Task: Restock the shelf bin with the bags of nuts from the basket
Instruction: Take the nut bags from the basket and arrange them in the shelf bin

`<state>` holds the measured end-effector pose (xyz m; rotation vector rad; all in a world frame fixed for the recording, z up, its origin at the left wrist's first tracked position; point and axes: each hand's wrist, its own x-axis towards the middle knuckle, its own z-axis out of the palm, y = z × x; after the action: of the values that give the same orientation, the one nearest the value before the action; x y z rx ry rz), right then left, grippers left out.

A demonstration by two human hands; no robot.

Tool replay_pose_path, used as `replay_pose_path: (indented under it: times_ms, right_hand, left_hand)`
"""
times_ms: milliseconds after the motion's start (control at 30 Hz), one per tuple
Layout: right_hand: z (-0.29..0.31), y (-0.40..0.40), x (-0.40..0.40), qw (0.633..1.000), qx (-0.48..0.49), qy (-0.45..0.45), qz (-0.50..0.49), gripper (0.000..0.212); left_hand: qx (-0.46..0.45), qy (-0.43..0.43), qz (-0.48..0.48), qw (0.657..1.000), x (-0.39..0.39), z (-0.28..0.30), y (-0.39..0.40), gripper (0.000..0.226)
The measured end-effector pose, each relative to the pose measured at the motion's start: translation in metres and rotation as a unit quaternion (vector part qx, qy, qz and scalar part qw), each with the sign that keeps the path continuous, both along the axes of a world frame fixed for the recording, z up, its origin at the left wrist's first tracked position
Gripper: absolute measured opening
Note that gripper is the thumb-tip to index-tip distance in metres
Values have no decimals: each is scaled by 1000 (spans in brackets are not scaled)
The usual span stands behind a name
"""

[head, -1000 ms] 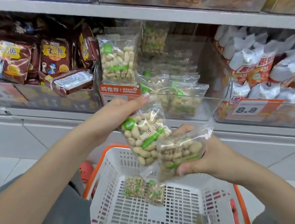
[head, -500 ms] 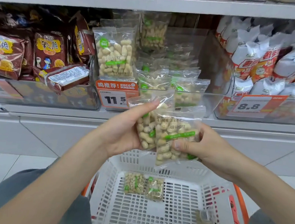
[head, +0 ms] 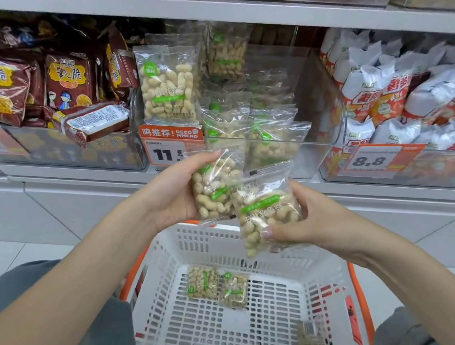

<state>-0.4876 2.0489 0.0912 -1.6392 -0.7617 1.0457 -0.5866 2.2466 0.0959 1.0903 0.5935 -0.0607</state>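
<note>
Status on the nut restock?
Left hand grips one bag, right hand another. Above basket, short of bin. Path clear.

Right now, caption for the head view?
Each hand, left and right, holds a nut bag above the basket.

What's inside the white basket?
On the white basket floor lie two small bags of nuts side by side and another packet near the right corner. The nearest part is out of view.

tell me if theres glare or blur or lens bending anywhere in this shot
Head view: glare streaks the clear shelf bin front and the two bags of nuts in the hands; wide-angle bending curves the shelf edge; the small bags in the basket look soft, their print unreadable.
</note>
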Motion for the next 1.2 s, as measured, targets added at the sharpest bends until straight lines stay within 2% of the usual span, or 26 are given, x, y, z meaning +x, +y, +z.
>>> replay_pose_path:
  times_ms: [33, 100, 133, 167, 200, 267, 367, 467, 533, 633, 700, 800, 900, 967, 1033, 1100, 1133, 1167, 1200]
  right_hand:
    - [1, 0, 1, 1000, -11, -27, -8, 57]
    - [2, 0, 5, 999, -10, -35, -35, 73]
    - [3, 1, 6, 998, -2, -24, -53, 78]
    - [5, 1, 8, 998, 6, -16, -68, 77]
    - [6, 3, 9, 997, 14, -14, -79, 72]
    - [8, 4, 10, 996, 25, -13, -83, 59]
    - [12, 1, 15, 996, 27, -43, -68, 44]
    - [17, -3, 23, 994, 12, -90, -59, 56]
    - [16, -1, 24, 994, 29, -74, -80, 65]
    - [14, 7, 21, 985, 95, -55, -134, 48]
    - [16, 12, 15, 976, 127, -101, -143, 39]
    - [17, 17, 7, 960, 161, -164, -161, 36]
    - [17, 17, 7, 946, 177, -196, -185, 37]
    - [14, 16, 7, 942, 179, -217, -185, 36]
    - [10, 16, 6, 921, 162, -299, -187, 35]
    - [7, 17, 6, 876, 146, -408, -210, 40]
    - [4, 18, 8, 866, 139, -422, -230, 50]
    - [4, 18, 10, 876, 121, -397, -247, 63]
    - [4, 19, 9, 906, 94, -327, -254, 76]
  left_hand:
    - [7, 6, -3, 1000, 0, -1, 3, 32]
    - [21, 0, -4, 1000, -1, -3, 6, 47]
    - [13, -1, -4, 1000, 0, -4, 6, 44]
    - [3, -3, -6, 1000, 0, -1, 3, 32]
    - [1, -6, -4, 1000, 0, 0, 2, 29]
    - [6, 3, -1, 1000, -1, -1, 4, 37]
    - [7, 16, -7, 1000, 0, 0, 3, 28]
    - [-9, 1, 5, 1000, 2, 1, 0, 32]
    - [-36, -30, -5, 999, 1, 5, -4, 36]
    - [-53, -64, -70, 994, 2, 8, -13, 44]
    - [-24, -68, -102, 992, 1, 8, -19, 50]
    - [35, -80, -169, 982, 1, 3, -32, 41]
    - [55, -119, -179, 975, 2, -8, -41, 78]
    - [112, -121, -163, 973, 2, -11, -50, 73]
    - [151, -106, -111, 977, 3, -13, -55, 67]
    - [150, -110, -93, 978, 4, -18, -55, 58]
    - [140, -114, -100, 979, 4, -17, -56, 52]
    - [126, -119, -103, 980, 4, -17, -57, 47]
    - [110, -123, -98, 982, 4, -17, -57, 44]
